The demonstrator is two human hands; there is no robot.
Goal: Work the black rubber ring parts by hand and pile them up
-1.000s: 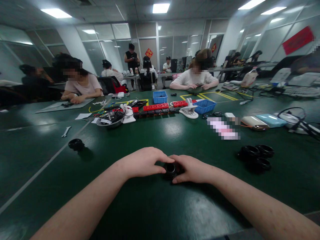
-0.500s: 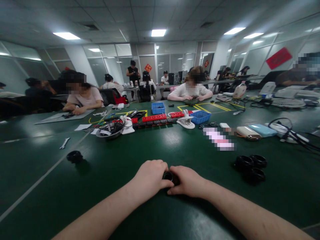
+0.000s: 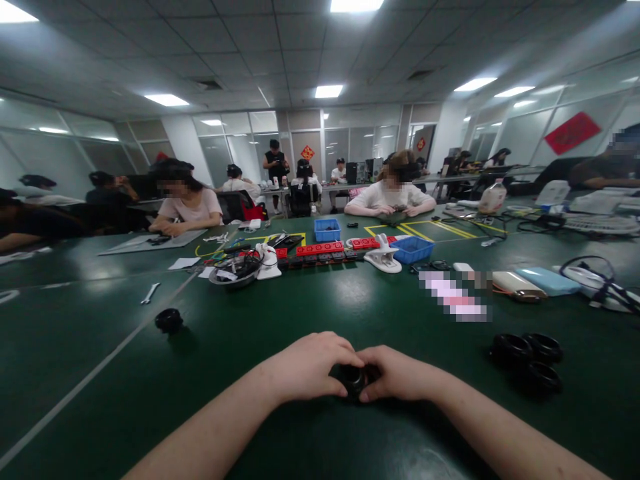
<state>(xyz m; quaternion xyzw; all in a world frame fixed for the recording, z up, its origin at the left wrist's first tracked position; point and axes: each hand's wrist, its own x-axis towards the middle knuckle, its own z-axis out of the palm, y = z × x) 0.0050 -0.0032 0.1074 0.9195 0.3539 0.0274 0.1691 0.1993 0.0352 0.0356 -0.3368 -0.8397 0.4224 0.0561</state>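
Observation:
Low over the green table, in the middle of the head view, a black ring-shaped part (image 3: pixel 355 381) stands between my two hands with its round opening facing up. My left hand (image 3: pixel 320 367) curls around its left side, thumb in front and fingers behind. From the right, my right hand (image 3: pixel 393 375) closes on the same part with thumb and fingers. The fingers hide much of its outer wall. Farther left on the table sits a similar black part (image 3: pixel 169 321). Three more black ring-shaped parts (image 3: pixel 513 349) are grouped to the right.
A wrench (image 3: pixel 150 293) lies at left. Beyond my hands are a metal bowl (image 3: pixel 235 281) of cables, red-and-black strips (image 3: pixel 319 249), a white clamp-like piece (image 3: pixel 384 257) and a blue bin (image 3: pixel 413 251). Power banks (image 3: pixel 520 287) and cables lie right. Co-workers sit across the table.
The view has tilted up and turned slightly left, so the scene sits lower and further right. My fingers have shifted on the black part, and more of its ring shows now.

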